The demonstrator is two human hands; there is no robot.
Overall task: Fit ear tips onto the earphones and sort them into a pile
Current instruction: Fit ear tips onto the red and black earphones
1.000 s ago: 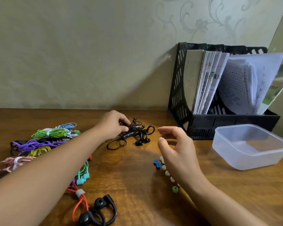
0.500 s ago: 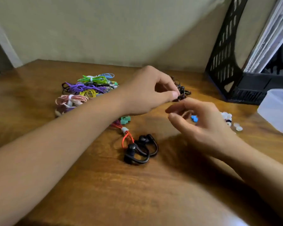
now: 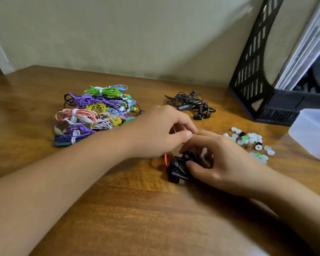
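Black ear-hook earphones with a red cable (image 3: 175, 169) lie on the wooden table (image 3: 118, 209) near the middle. My right hand (image 3: 220, 163) grips them with curled fingers. My left hand (image 3: 164, 132) hovers just above and left of them, its thumb and forefinger pinched together; what they pinch is too small to tell. Loose ear tips (image 3: 249, 140), white, green and black, are scattered to the right. A pile of coloured bundled earphones (image 3: 96, 111) lies at the left. A tangle of black earphones (image 3: 192, 104) sits behind the hands.
A black magazine rack (image 3: 255, 71) with papers stands at the back right against the wall. A clear plastic tub (image 3: 314, 133) sits at the right edge of the view, close to the ear tips.
My left hand let go of the black tangle, which now lies behind. Both hands came down to the black ear-hook earphones and my right hand took hold of them.
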